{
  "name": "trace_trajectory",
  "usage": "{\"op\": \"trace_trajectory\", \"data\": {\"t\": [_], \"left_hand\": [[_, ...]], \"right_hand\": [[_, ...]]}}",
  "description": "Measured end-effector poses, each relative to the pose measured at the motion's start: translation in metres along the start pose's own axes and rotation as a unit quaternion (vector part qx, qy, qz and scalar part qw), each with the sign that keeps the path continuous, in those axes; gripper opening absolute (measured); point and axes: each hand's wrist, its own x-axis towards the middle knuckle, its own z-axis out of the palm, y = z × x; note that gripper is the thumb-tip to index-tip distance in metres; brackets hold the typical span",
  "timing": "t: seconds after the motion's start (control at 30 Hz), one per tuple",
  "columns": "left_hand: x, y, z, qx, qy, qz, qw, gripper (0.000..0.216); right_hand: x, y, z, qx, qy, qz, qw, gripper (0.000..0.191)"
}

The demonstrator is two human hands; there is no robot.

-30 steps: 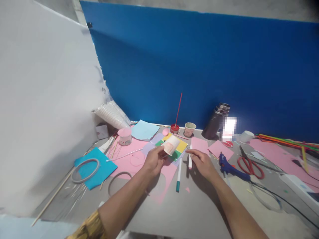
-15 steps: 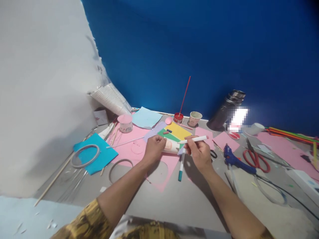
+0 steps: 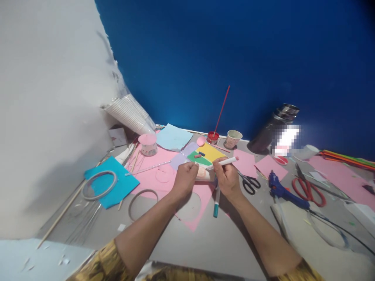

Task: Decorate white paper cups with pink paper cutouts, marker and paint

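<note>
A grey table (image 3: 205,246) runs up to a blue wall (image 3: 234,58), strewn with coloured paper; the left hand (image 3: 183,180) is curled closed around a small paper cup (image 3: 202,173) lying on its side over the pink sheet (image 3: 164,175); just right of the cup, the right hand (image 3: 227,177) pinches a white marker (image 3: 224,162), fingers closed on it, its tip meeting the cup; a teal-capped pen (image 3: 216,201) lies just below the cup; black scissors (image 3: 249,183) and a blue glue gun (image 3: 283,191) lie farther right of it.
</note>
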Motion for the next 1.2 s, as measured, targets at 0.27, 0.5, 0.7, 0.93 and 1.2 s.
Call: {"op": "trace_trajectory", "data": {"t": [0.27,0.5,0.7,0.93,1.2], "left_hand": [[-0.0043,0.0054,0.0019,-0.025,0.004,-0.013,1.0,0.026],[-0.0045,0.0068,0.0016,-0.022,0.008,-0.01,1.0,0.027],[-0.0058,0.0071,0.0029,-0.043,0.004,-0.025,0.999,0.022],[-0.0044,0.0035,0.0023,-0.045,0.009,-0.026,0.999,0.022],[-0.0043,0.0,0.0029,-0.045,-0.001,-0.024,0.999,0.023]], "right_hand": [[-0.0008,0.0031,-0.001,-0.003,-0.005,-0.006,1.0,0.033],[-0.0005,-0.0017,-0.0005,-0.028,-0.026,-0.024,0.999,0.028],[0.0015,-0.0016,-0.0017,-0.07,-0.029,-0.062,0.995,0.024],[0.0006,0.0011,-0.001,-0.085,-0.021,-0.072,0.994,0.023],[0.0004,-0.0016,-0.002,-0.088,-0.03,-0.064,0.994,0.023]]}}
